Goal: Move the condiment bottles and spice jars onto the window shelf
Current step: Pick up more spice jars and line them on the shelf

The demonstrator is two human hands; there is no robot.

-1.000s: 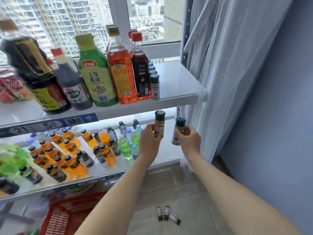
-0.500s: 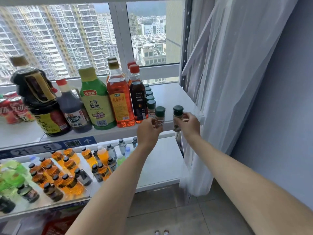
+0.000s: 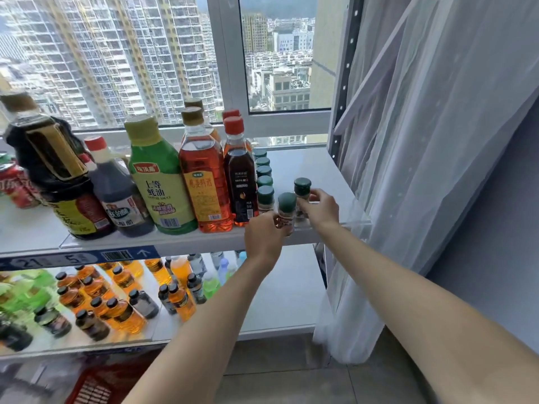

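The shelf [image 3: 315, 167] by the window now carries the big bottles [image 3: 204, 176] and a jar row [image 3: 264, 176]. Both hands have risen from the lower shelf: the left hand [image 3: 264, 236] grips one jar [image 3: 286, 212], the right hand [image 3: 319, 207] another jar [image 3: 302, 196], both reaching the shelf's front edge, nearly placed

At the window shelf [image 3: 306, 167], the left hand [image 3: 262, 237] grips a green-capped spice jar [image 3: 286, 212] at its front edge, while the right hand [image 3: 319, 207] pinches a second jar [image 3: 302, 191] just at its 2 o'clock. A row of green-capped jars [image 3: 264, 176] stands at 10 o'clock, beside tall sauce bottles [image 3: 204, 176].
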